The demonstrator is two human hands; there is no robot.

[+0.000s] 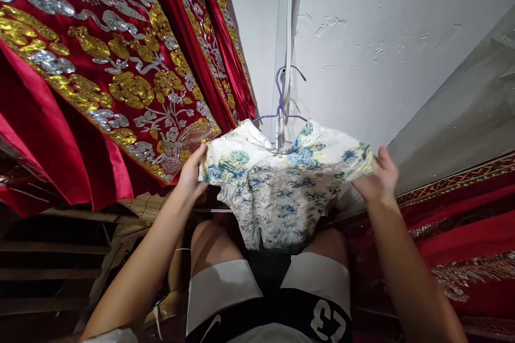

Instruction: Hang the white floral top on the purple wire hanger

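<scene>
- Top (pixel 281 198): white, blue/yellow floral, short slvs; approx. ctr of view, just below mid, above the person's thighs.
- Long axis runs cuff to cuff, approx. 9–3 o'clock; collar twd 12, hem twd 6.
- L hand (pixel 192 169): at 9 o'clock of top, closed on L-side cuff, thumb near upper edge, fingers partly hidden behind.
- R hand (pixel 379 171): at 3 o'clock, touching opp. cuff; thumb stands up, fingers behind cloth. Can't tell if pinch is closed.
- Key relation: top lies betw. hands, at 3 from L, 9 from R; neither clearly nearer its ctr.
- Hanger (pixel 280 109): purple, arms run into neck opening, hook at 12, tip bent twd 1–2. Hook overlaps pole (pixel 289 21) in view; can't tell if it's hung.
- Surrounds: red embroidered cloth (pixel 132 88) at 10, close to L hand; pale wall (pixel 362 10) at 1; more red cloth (pixel 475 236) at 4; dark slats (pixel 52 273) at 8.
</scene>
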